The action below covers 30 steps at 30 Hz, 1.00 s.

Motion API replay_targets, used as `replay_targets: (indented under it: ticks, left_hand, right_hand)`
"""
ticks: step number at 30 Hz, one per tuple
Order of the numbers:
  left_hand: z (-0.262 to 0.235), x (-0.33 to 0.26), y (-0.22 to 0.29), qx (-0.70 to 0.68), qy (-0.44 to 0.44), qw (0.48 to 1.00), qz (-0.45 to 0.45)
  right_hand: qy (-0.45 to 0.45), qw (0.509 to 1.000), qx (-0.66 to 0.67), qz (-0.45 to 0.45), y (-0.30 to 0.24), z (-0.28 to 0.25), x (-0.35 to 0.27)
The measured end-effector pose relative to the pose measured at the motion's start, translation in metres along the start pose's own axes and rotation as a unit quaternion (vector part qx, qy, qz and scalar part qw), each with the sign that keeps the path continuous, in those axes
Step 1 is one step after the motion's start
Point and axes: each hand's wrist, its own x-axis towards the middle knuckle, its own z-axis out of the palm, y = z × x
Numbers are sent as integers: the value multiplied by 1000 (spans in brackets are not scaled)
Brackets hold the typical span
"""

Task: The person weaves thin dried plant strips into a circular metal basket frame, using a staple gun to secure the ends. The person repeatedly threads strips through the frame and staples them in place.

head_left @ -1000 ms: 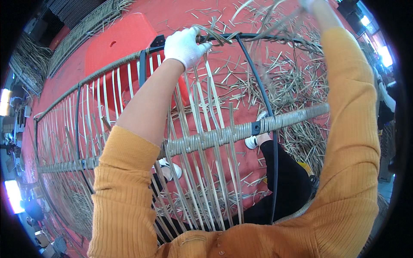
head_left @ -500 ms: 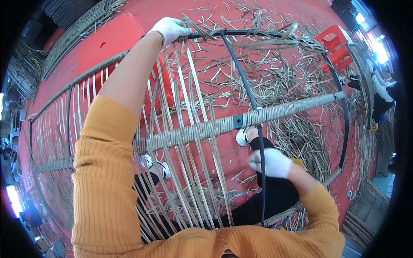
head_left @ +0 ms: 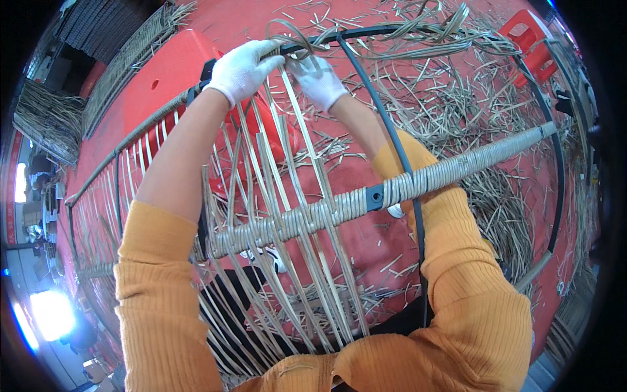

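Note:
A black frame rail (head_left: 372,32) curves across the far side, partly wrapped in wicker strips. My left hand (head_left: 243,73), in a white glove, closes over the rail where the wrapping ends. From beneath the rail my right hand (head_left: 320,83), also gloved, reaches up beside it. Its fingertips are blurred and partly hidden by the rail and a strip, so its grip cannot be made out. A loose wicker strip (head_left: 286,23) loops above both hands. Pale upright strips (head_left: 300,124) run down from the rail past the wrapped crossbar (head_left: 464,166).
A thin black brace (head_left: 382,111) crosses the frame right of my right forearm. Coiled strips (head_left: 431,49) hang on the rail. Red plastic stools (head_left: 176,68) stand beyond on the left, another (head_left: 532,42) far right. Cut strips (head_left: 437,121) litter the red floor (head_left: 366,242).
My right hand has risen from the near right to the far rail, beside my left hand. The left hand stays at the rail. The view has shifted slightly.

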Motion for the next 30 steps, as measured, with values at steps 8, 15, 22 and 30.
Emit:
replay_targets:
  ticks: [8, 15, 22, 30]
  left_hand:
    - [11, 0, -1, 23, 131, 986, 102]
    - [7, 74, -44, -147, -58, 987, 9]
    - [18, 108, -56, 135, -107, 969, -180]
    - [5, 98, -33, 234, -151, 955, -104]
  right_hand:
    - [18, 849, 480, 221, -71, -22, -41]
    - [113, 670, 637, 364, -27, -16, -4]
    - [-291, 955, 43, 46, 40, -13, -3]
    - [-25, 834, 476, 277, 25, 13, 13]
